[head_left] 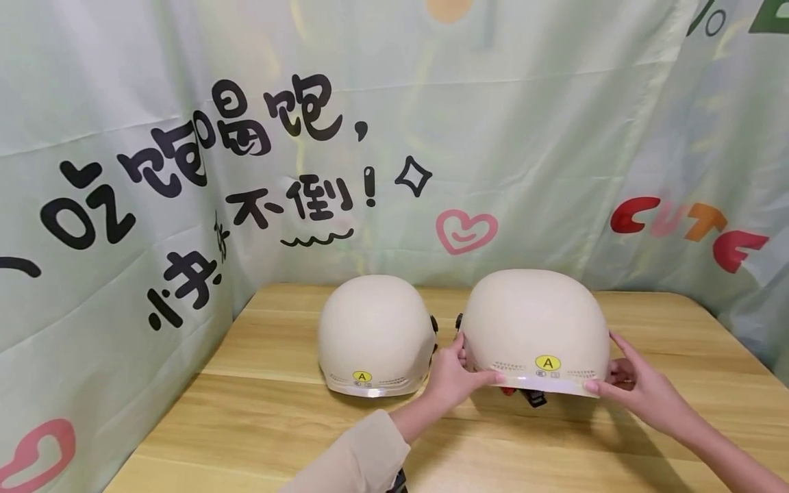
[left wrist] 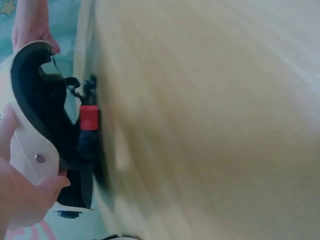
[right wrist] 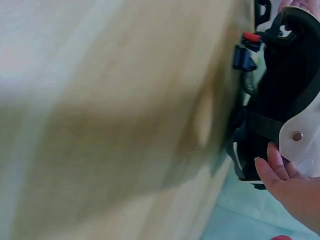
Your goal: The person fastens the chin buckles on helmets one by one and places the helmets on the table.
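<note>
Both hands hold a cream helmet (head_left: pixel 533 315) with a yellow "A" sticker on its front. My left hand (head_left: pixel 453 375) grips its left side, thumb along the front rim. On the opposite side, my right hand (head_left: pixel 647 387) holds the edge, with its thumb at the front rim. The helmet's front edge is tipped up off the table. Its black lining (left wrist: pixel 37 95) faces the wrist cameras. Below the rim hang a black strap and a buckle with a red part (left wrist: pixel 89 118). A second, matching helmet (head_left: pixel 376 329) sits just left of the left hand.
The helmets are toward the back of a wooden table (head_left: pixel 259 411). Behind and beside it hangs a pale green printed cloth (head_left: pixel 524 137) with black lettering, a pink heart and coloured letters. A black item (head_left: pixel 399 481) shows by the left sleeve.
</note>
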The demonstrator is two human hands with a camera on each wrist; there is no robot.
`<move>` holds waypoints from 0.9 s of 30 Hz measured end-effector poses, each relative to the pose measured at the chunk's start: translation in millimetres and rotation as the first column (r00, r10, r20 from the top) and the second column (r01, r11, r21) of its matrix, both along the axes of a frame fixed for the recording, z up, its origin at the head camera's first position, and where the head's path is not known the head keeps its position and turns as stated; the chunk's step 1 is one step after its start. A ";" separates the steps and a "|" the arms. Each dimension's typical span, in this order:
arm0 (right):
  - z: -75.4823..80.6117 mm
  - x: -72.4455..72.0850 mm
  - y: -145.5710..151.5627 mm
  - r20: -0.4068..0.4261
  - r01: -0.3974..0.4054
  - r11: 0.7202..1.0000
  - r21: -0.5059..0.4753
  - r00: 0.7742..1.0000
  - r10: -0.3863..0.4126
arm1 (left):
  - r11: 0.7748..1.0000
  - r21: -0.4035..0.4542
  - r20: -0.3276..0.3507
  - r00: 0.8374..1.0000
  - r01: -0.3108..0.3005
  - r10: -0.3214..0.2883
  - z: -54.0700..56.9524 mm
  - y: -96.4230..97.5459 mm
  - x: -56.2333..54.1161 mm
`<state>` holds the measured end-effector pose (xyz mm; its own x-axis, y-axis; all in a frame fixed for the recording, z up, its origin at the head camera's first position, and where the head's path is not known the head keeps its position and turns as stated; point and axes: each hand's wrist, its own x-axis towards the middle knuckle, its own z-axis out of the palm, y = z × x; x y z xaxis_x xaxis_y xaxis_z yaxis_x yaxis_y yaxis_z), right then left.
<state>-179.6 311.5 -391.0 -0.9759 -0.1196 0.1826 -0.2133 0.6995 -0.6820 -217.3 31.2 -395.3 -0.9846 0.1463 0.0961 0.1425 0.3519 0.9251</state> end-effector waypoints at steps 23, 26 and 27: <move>52.0 -12.5 1.7 -0.051 -0.065 0.998 0.026 0.996 0.067 | 0.999 0.045 -0.034 0.999 0.015 -0.013 56.6 1.5 -1.6; 60.9 -14.1 2.1 0.001 -0.062 0.997 0.055 0.998 0.062 | 1.000 0.027 -0.001 1.000 0.005 -0.005 62.7 1.7 -2.6; 63.1 -14.3 2.4 0.016 -0.060 0.996 0.066 0.998 0.059 | 1.000 0.018 0.013 1.000 -0.004 0.004 65.2 2.1 -2.5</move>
<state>-194.0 313.9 -327.8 -0.9691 -0.1887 0.1587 -0.2465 0.7296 -0.6378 -219.8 33.3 -330.1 -0.9862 0.1411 0.0861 0.1296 0.3361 0.9329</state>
